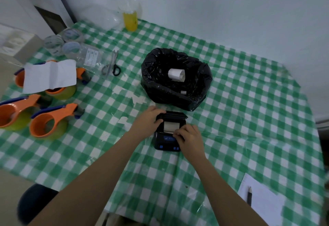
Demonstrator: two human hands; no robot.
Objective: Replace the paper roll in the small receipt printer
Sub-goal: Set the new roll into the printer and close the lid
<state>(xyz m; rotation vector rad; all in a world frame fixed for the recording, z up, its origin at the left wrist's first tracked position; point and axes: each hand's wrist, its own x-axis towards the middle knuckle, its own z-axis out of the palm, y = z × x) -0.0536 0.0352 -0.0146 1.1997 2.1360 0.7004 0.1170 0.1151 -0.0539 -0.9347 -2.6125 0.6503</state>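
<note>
A small black receipt printer (164,145) with blue buttons sits on the checked tablecloth, its lid (175,114) swung open toward the far side. A white paper roll (170,125) lies in its open bay. My left hand (148,118) grips the printer's left side at the lid hinge. My right hand (189,136) rests on the printer's right front, fingertips pinching at the roll's loose edge. Behind the printer, a black bin bag (195,83) holds a used white paper roll (176,74).
Several orange tape dispensers (48,122) and a sheet of white paper (49,76) crowd the left side. Scissors (112,65) and clear tape rolls (71,47) lie further back, with a yellow bottle (130,20). A notepad with a pen (249,196) sits at the near right.
</note>
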